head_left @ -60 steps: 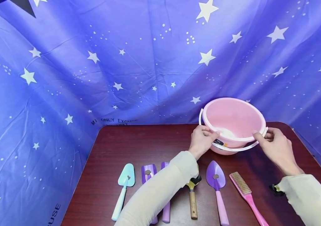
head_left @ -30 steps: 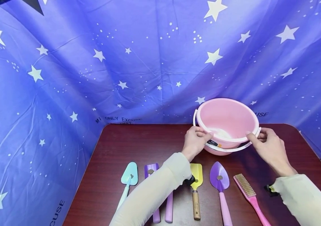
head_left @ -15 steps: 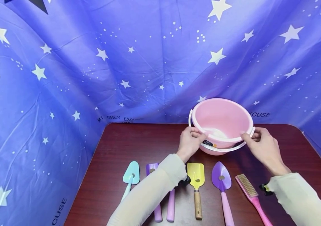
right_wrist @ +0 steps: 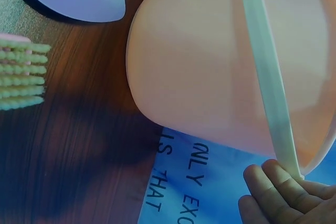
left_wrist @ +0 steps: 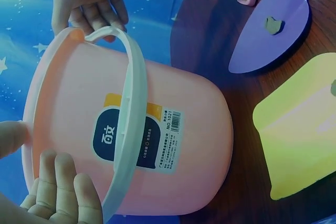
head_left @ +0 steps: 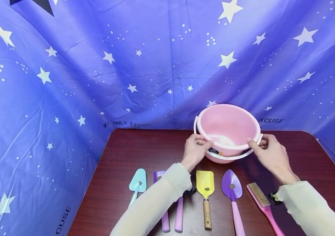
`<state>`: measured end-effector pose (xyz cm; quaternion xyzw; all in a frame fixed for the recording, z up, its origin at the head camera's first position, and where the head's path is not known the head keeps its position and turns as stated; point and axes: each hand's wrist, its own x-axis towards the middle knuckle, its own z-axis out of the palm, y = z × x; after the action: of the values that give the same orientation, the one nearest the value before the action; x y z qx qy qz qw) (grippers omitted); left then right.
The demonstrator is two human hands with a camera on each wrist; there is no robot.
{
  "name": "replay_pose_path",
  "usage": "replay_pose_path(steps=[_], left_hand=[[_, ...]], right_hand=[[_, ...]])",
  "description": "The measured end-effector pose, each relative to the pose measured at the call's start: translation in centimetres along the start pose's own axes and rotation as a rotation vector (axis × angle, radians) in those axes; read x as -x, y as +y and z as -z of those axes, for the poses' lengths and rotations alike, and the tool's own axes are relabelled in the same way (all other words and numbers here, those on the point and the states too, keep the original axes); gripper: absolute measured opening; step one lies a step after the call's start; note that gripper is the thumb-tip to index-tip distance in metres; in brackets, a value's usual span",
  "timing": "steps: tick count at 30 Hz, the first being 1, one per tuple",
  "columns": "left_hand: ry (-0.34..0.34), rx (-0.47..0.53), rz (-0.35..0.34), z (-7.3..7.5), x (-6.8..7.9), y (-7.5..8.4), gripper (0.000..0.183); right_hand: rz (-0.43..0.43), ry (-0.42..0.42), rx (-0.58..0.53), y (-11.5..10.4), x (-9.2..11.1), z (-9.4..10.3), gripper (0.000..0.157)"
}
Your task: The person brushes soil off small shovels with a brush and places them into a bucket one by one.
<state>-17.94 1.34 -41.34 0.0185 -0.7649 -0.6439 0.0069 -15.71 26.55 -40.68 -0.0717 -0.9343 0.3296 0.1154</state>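
both hands are busy with the pink bucket (head_left: 229, 126), which is at the far part of the worktop (head_left: 138, 147), right of centre, near the curtain (head_left: 155, 65). the left hand (head_left: 195, 152) grips the rim on its side, thumb over the top edge and fingers against the outside. the right hand (head_left: 273, 159) pinches the opposite side of the rim, close to where the white handle (head_left: 229, 158) joins, its thumb on the edge and its fingers curled beneath. the handle hangs down across the front, passing over a dark printed label (head_left: 214, 150) that also carries a barcode. i can see down to the bucket's pale bottom inside, but i can't tell whether its base touches the wood.

nearer the person, tools lie in a loose row, well apart from the curtain. at the left is a mint trowel (head_left: 138, 180), its handle partly behind the left sleeve (head_left: 152, 203). beside it a purple scoop (head_left: 165, 222) and another lilac-handled tool (head_left: 179, 214) run under that same arm, the second one's head hidden. then comes a yellow shovel (head_left: 205, 182) with a wooden handle, a pointed purple trowel (head_left: 231, 183) with a pink handle, and a pink brush (head_left: 258, 195), bristles up, lying slantwise near the right sleeve (head_left: 314, 209). the curtain is blue with white stars.
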Motion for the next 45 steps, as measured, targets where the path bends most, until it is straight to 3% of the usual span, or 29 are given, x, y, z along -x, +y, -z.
replay_pose_path(steps=[10, 45], left_hand=[[-0.006, 0.051, 0.013, 0.9, 0.2, -0.3, 0.027], [0.025, 0.057, -0.013, 4.0, 1.2, -1.5, 0.028]], right_hand=[[0.003, -0.012, -0.001, -0.6, 0.2, -0.7, 0.064], [0.022, -0.055, -0.001, -3.2, 0.6, -2.5, 0.067]])
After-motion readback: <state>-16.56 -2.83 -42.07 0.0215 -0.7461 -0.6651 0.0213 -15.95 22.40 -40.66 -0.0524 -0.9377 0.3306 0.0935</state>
